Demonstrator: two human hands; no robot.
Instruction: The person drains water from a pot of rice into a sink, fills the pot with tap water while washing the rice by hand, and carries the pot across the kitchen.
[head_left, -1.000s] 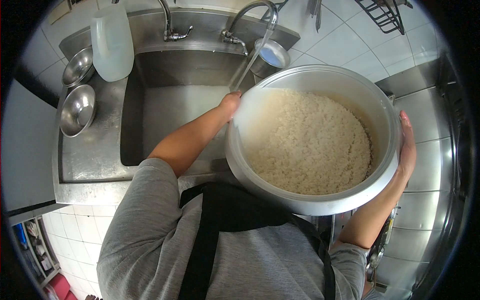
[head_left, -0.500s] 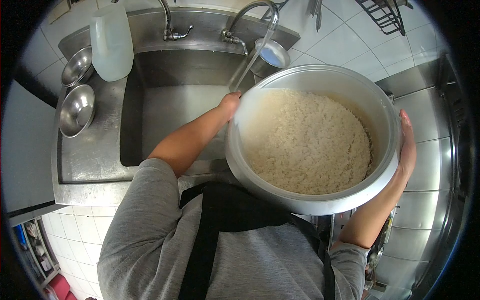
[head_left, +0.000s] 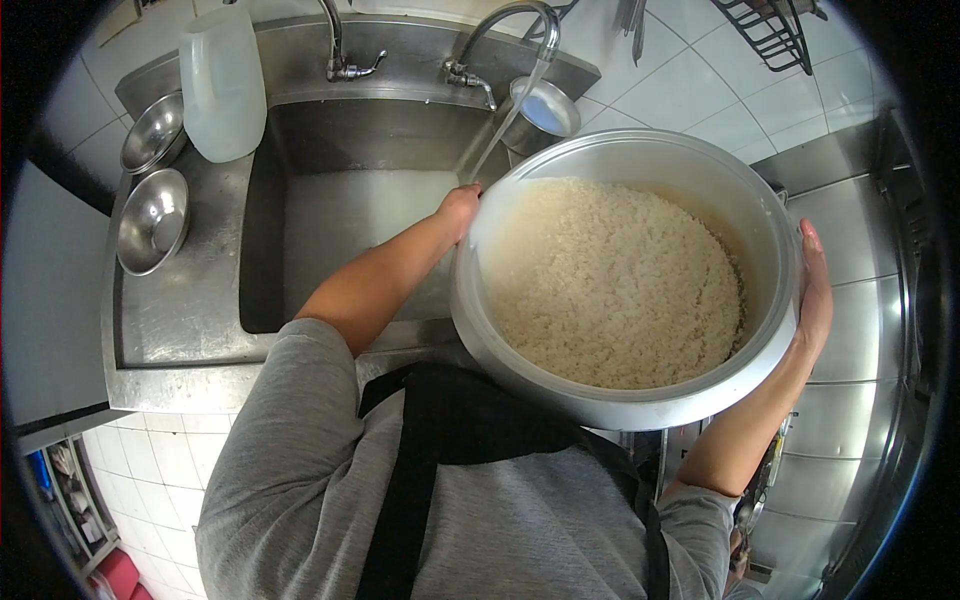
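A large round metal pot (head_left: 610, 408) is held up in front of my body, to the right of the sink. White rice (head_left: 620, 290) fills its bottom, banked towards the left wall. My left hand (head_left: 461, 212) grips the pot's left side near the rim, its fingertips hidden behind the wall. On the opposite side my right hand (head_left: 815, 290) holds the outer wall, fingers reaching up along it. Water (head_left: 505, 120) streams from the right faucet (head_left: 549, 30) into the sink beside the pot.
The steel sink (head_left: 262, 215) lies to the left, with cloudy water in it. A second faucet (head_left: 338, 65) stands behind. A plastic pitcher (head_left: 222, 90) and metal bowls (head_left: 153, 222) are on the left counter. A metal container (head_left: 541, 115) sits behind the pot.
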